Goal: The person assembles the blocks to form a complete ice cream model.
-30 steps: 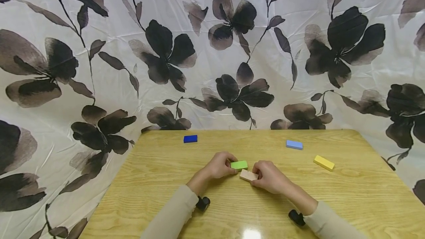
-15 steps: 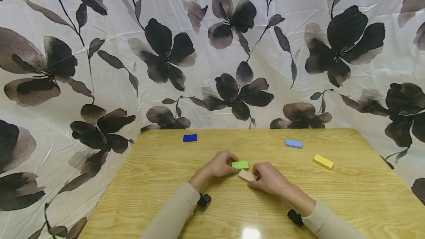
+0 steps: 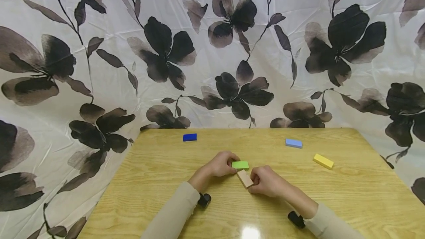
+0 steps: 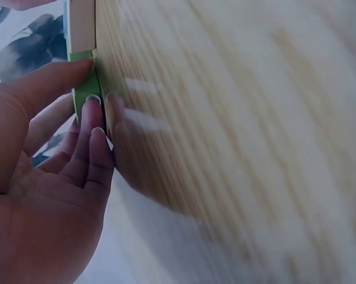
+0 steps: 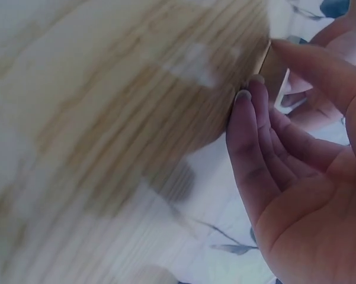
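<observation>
A green block (image 3: 240, 165) lies flat near the middle of the table, and my left hand (image 3: 222, 164) pinches its left end between thumb and fingers. Just in front of it lies a plain wooden block (image 3: 245, 179), turned at a slant with its far end right at the green block's near side. My right hand (image 3: 267, 182) holds the wooden block at its right side, thumb toward me. In the left wrist view the thumb and fingers straddle the green block (image 4: 87, 89). The right wrist view shows the wooden block (image 5: 273, 74) between thumb and fingertips, partly hidden.
A dark blue block (image 3: 190, 137) lies at the back left of the wooden table (image 3: 152, 180). Toward the back right are a light blue block (image 3: 293, 143) and a yellow block (image 3: 323, 161). A floral cloth (image 3: 199, 69) hangs behind the table's far edge.
My right hand has turned the wooden block from nearly crosswise to a steeper slant, its near end swinging toward me. The left hand and green block have shifted very slightly right.
</observation>
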`<action>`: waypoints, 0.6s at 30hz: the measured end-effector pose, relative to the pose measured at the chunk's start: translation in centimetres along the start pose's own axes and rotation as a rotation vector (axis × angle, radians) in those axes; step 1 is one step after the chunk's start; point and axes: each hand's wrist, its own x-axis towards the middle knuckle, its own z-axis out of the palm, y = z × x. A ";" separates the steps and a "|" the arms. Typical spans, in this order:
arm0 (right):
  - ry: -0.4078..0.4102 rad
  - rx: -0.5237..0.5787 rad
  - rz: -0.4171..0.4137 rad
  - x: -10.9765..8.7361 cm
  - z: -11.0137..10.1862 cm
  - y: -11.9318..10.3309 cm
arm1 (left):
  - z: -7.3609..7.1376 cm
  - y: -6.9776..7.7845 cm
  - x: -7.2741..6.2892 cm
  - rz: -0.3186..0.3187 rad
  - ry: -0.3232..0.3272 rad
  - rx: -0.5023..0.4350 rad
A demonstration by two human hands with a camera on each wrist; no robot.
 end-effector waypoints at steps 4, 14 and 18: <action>0.010 -0.008 -0.014 0.2 0.1 -0.3 | -0.2 0.4 0.1 0.000 -0.020 0.008; -0.011 0.018 -0.014 0.7 0.7 -0.9 | 0.2 0.8 0.3 0.012 -0.028 0.071; -0.013 0.024 -0.004 0.7 0.8 -0.7 | 0.2 0.8 0.2 0.010 -0.028 0.059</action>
